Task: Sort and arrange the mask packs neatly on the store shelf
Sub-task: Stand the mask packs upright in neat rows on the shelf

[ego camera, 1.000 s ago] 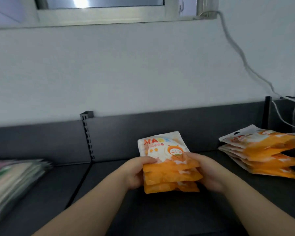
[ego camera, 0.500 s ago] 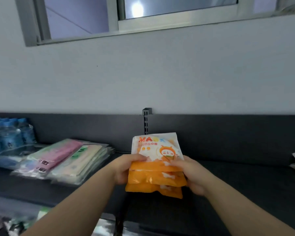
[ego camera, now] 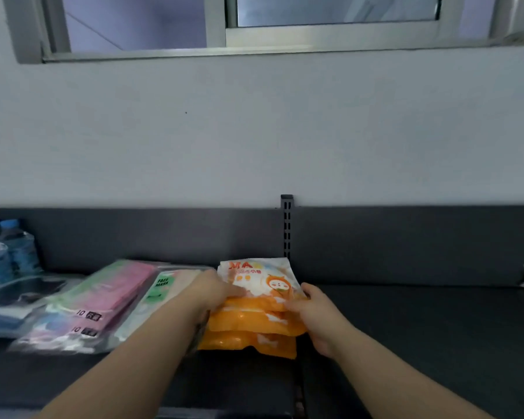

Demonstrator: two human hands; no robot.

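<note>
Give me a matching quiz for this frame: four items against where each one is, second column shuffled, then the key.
Items
1. orange mask packs
2. pink mask packs
3. blue-capped bottles
4. slotted upright

Places
a. far left end of the shelf
b. gripped between the left hand and the right hand
c. fixed on the back panel, behind the orange mask packs
d. lying flat, left of the left hand

Pairs: 1-b, 2-d, 3-a, 4-c
</note>
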